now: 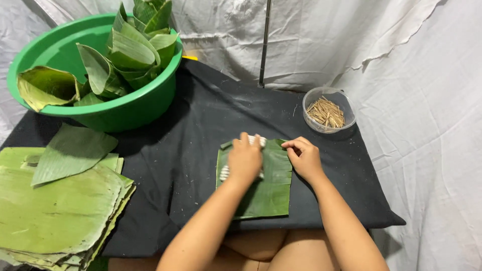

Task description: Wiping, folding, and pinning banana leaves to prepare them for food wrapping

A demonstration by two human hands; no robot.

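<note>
A green banana leaf piece [271, 190] lies flat on the black cloth [191, 150] in front of me. My left hand [244, 159] presses a white striped cloth [223, 173] onto the leaf's upper left part. My right hand [304, 156] pinches the leaf's far right corner, fingers closed on its edge.
A green basin [125, 108] with folded leaf cones [128, 50] stands at the back left. A stack of flat banana leaves [55, 206] lies at the left. A clear round tub of short wooden sticks [327, 111] sits at the back right. White sheeting surrounds the table; a thin pole [264, 45] rises behind.
</note>
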